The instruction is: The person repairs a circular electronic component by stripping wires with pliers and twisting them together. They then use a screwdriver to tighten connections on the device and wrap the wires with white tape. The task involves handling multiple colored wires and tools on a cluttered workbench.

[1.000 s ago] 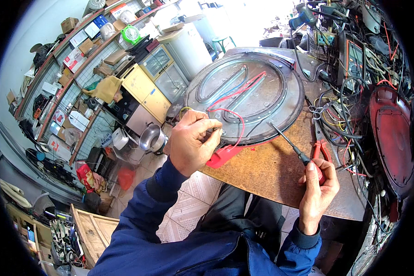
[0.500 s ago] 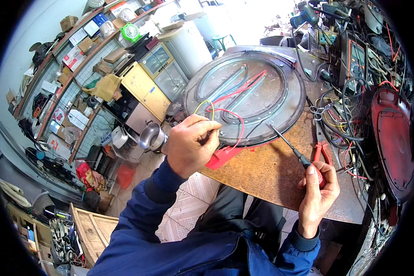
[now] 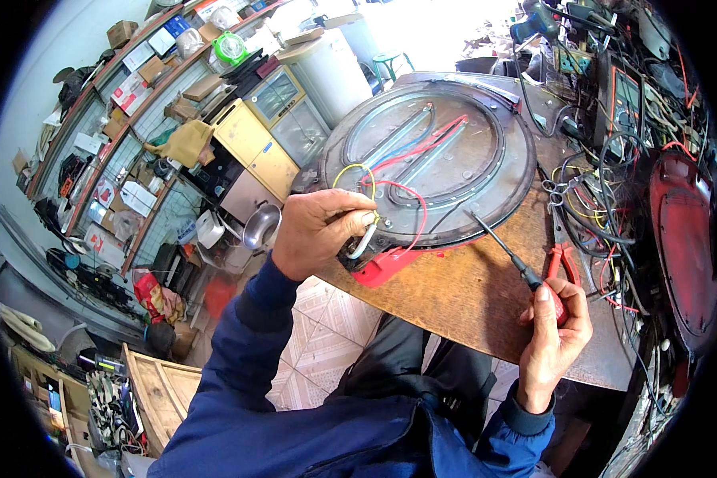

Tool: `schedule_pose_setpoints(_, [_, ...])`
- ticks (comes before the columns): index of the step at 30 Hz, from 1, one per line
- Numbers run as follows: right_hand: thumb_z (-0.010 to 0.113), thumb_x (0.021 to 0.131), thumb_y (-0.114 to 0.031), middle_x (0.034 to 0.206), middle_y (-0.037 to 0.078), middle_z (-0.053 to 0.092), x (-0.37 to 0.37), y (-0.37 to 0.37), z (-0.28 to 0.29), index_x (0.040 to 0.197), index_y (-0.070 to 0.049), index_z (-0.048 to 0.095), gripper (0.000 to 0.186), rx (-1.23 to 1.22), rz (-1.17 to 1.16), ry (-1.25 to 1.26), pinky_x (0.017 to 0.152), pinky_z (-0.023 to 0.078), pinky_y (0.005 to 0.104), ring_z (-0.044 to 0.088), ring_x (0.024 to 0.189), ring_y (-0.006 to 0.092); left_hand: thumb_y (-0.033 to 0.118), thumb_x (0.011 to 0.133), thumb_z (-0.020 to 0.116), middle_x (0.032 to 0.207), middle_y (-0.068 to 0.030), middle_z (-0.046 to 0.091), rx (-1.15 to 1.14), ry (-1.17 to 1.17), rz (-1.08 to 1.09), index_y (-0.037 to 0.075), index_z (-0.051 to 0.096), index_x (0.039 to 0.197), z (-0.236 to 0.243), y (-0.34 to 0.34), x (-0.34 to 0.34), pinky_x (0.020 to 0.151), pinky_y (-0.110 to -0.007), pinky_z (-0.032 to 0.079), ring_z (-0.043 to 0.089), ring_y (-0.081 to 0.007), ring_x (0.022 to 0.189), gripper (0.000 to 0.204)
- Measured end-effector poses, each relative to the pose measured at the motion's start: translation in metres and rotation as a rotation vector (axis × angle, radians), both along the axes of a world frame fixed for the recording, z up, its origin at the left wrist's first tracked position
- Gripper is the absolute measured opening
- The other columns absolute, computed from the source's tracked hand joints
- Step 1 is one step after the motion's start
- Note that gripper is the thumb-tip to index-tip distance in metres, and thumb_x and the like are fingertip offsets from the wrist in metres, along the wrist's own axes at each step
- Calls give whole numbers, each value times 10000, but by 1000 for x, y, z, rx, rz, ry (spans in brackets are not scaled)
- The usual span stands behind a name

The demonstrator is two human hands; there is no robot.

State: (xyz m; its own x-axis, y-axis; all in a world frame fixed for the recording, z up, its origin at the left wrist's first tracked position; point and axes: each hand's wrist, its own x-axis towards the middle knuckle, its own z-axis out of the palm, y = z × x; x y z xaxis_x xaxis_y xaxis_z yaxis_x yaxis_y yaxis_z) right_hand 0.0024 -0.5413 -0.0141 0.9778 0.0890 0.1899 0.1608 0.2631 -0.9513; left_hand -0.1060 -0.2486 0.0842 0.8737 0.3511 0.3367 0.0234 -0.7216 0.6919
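A round metal heating plate (image 3: 464, 177) with looped heating tubes lies on the wooden table. Red, blue and yellow wires run from its middle toward its near left edge. There my left hand (image 3: 323, 227) pinches the yellow wire (image 3: 350, 167), beside a short white sleeve (image 3: 364, 241). A red wire (image 3: 424, 213) curves down past the fingertips to a red plastic part (image 3: 384, 269) under the rim. My right hand (image 3: 556, 334) is closed around the red and black handle of a screwdriver (image 3: 526, 272), whose tip points at the plate's near rim.
Red-handled pliers (image 3: 563, 259) lie right of the screwdriver, by tangled cables (image 3: 605, 215). A long red shell (image 3: 681, 247) stands at the far right. On the left are loaded shelves (image 3: 127, 135), a yellow cabinet (image 3: 251, 147) and a metal pot (image 3: 261, 226) below the table's level.
My left hand has turned and shifted slightly left and down, and the white sleeve now shows below its fingertips. My right hand keeps the screwdriver nearly in place. The view has shifted a little.
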Motion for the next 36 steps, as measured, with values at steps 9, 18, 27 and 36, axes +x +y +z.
schedule_pose_setpoints(9, [702, 974, -67, 812, 16, 637, 0, 0, -2, 1036, 21, 660, 115, -2, 11, -9, 576, 440, 208, 554, 632, 59, -22, 938, 700, 1000, -88, 764, 77, -47, 5, -35, 758, 1061, 14, 16, -3, 756, -267, 583, 719, -130, 859, 136])
schedule_pose_setpoints(18, [699, 979, -75, 774, 31, 629, 1, 1, -4, 1065, 40, 645, 154, -10, -2, -8, 576, 442, 219, 553, 619, 78, 49, 845, 791, 908, -118, 709, 307, 205, -324, 4, 764, 1004, 33, 26, 1, 724, -355, 549, 701, -251, 810, 168])
schedule_pose_setpoints(27, [693, 990, -82, 772, 29, 631, 0, 2, -2, 1066, 37, 642, 150, -26, 1, -9, 583, 443, 207, 553, 621, 71, 81, 883, 762, 919, -125, 711, 379, 235, -397, 11, 747, 975, 30, 39, 9, 748, -382, 554, 711, -276, 844, 117])
schedule_pose_setpoints(36, [675, 1001, -66, 791, 38, 637, -1, 6, -6, 1097, 35, 637, 144, 123, -168, -71, 592, 462, 211, 578, 643, 80, 132, 972, 712, 888, -108, 736, 404, 170, -457, -11, 695, 1016, 70, 24, 74, 753, -333, 571, 706, -184, 819, 150])
